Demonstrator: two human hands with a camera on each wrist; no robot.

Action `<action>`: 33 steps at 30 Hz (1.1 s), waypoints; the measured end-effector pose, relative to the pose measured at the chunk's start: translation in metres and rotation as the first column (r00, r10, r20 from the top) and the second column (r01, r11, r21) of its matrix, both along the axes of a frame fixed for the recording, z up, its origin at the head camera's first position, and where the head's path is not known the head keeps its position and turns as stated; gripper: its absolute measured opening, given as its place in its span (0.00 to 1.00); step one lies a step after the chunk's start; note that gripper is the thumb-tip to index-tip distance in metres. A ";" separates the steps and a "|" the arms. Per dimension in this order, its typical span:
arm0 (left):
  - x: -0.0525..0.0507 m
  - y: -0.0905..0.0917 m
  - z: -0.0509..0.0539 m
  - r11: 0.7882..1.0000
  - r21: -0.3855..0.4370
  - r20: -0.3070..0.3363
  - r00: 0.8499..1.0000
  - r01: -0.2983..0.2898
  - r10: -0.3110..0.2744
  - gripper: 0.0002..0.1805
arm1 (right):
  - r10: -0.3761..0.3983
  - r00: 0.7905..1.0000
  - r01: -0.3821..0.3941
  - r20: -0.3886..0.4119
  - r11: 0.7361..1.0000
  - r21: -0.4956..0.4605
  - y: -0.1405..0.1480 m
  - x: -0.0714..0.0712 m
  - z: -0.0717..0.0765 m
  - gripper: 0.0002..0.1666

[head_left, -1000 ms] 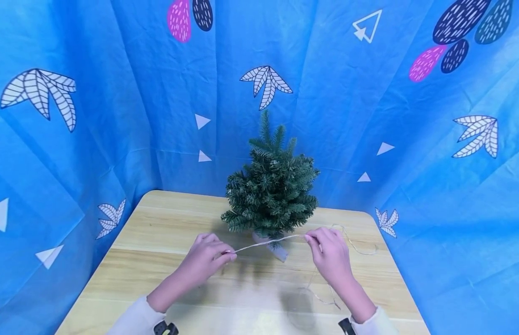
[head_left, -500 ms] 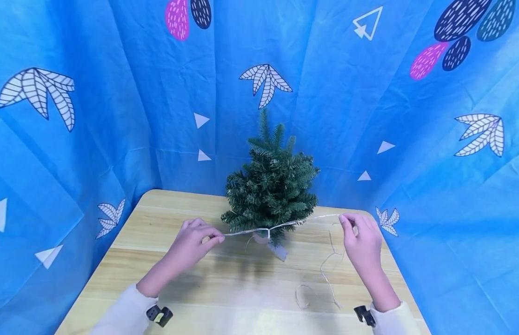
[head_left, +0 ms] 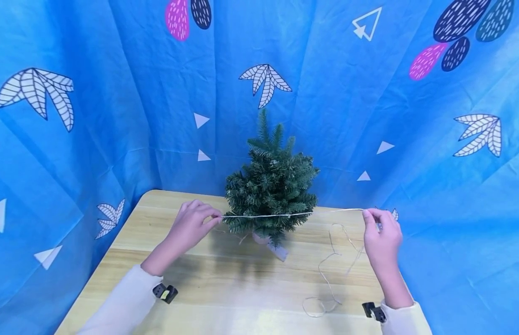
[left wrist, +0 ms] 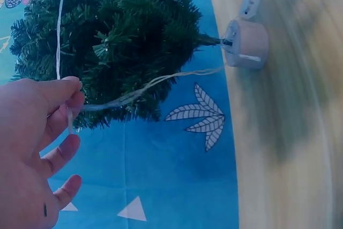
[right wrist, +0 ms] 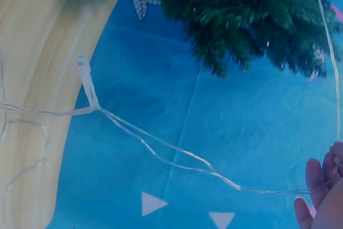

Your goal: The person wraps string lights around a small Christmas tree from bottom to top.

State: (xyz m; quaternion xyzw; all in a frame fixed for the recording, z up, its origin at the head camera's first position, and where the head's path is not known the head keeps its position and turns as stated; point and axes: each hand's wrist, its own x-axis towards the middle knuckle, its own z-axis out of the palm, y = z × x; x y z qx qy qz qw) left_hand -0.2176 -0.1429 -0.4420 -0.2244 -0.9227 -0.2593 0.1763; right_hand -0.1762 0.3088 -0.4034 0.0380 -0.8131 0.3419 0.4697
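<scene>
A thin, clear light string (head_left: 263,216) stretches nearly level across the lower branches of a small green artificial tree (head_left: 272,190). My left hand (head_left: 186,228) pinches one end of this span between thumb and finger, left of the tree; in the left wrist view the hand (left wrist: 32,132) has its other fingers loosely bent, and more string (left wrist: 155,81) trails from it toward the tree's base. Right of the tree, my right hand (head_left: 382,237) pinches the other end. The right wrist view shows a small clear bulb (right wrist: 87,84) on the string hanging from that hand (right wrist: 327,186).
The tree's pale round base (left wrist: 249,44) stands on the wooden table (head_left: 192,298). A loose length of string (head_left: 326,279) lies curled on the table's right side. Behind and beside the table hangs a blue patterned cloth (head_left: 180,102).
Both hands have risen, and the right hand has moved farther right, away from the left. The held span is longer, straighter and now passes in front of the lower branches.
</scene>
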 end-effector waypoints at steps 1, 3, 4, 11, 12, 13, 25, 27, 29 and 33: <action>-0.002 0.002 0.001 1.000 -0.002 -0.009 1.000 0.004 -0.004 0.07 | -0.012 1.000 0.012 0.012 1.000 -0.021 0.003 0.000 0.000 0.06; -0.005 0.006 0.004 1.000 -0.002 -0.029 0.999 0.016 -0.016 0.07 | -0.037 0.999 0.039 0.031 0.997 -0.063 0.007 0.001 -0.001 0.06; -0.007 0.008 0.006 1.000 -0.002 -0.037 0.999 0.023 -0.023 0.06 | -0.045 0.998 0.049 0.041 0.995 -0.086 0.009 0.001 -0.001 0.07; -0.015 0.026 0.013 0.996 0.013 -0.087 0.993 0.083 -0.082 0.06 | -0.097 0.992 0.114 0.078 0.959 -0.258 0.015 0.006 -0.001 0.14; -0.015 0.029 0.014 0.996 0.015 -0.086 0.992 0.092 -0.090 0.06 | -0.105 0.991 0.124 0.081 0.952 -0.278 0.016 0.007 -0.001 0.15; -0.014 0.031 0.014 0.995 0.019 -0.082 0.992 0.098 -0.096 0.06 | -0.115 0.990 0.136 0.087 0.946 -0.295 0.016 0.008 -0.001 0.16; 0.002 0.039 0.019 0.999 0.033 -0.106 0.994 0.008 -0.004 0.20 | -0.158 0.973 0.204 0.167 0.931 -0.304 0.014 0.017 -0.001 0.19; 0.009 0.043 0.030 0.998 0.058 -0.179 0.984 0.004 0.006 0.23 | -0.144 0.972 0.194 0.186 0.937 -0.290 0.009 0.019 0.000 0.19; 0.017 0.055 0.045 0.995 0.094 -0.265 0.964 0.033 -0.007 0.24 | -0.124 0.973 0.175 0.193 0.946 -0.274 0.003 0.020 0.000 0.18; 0.029 0.093 0.076 0.979 0.128 -0.406 0.909 0.160 -0.096 0.20 | -0.082 0.982 0.122 0.169 0.963 -0.239 -0.009 0.021 0.003 0.15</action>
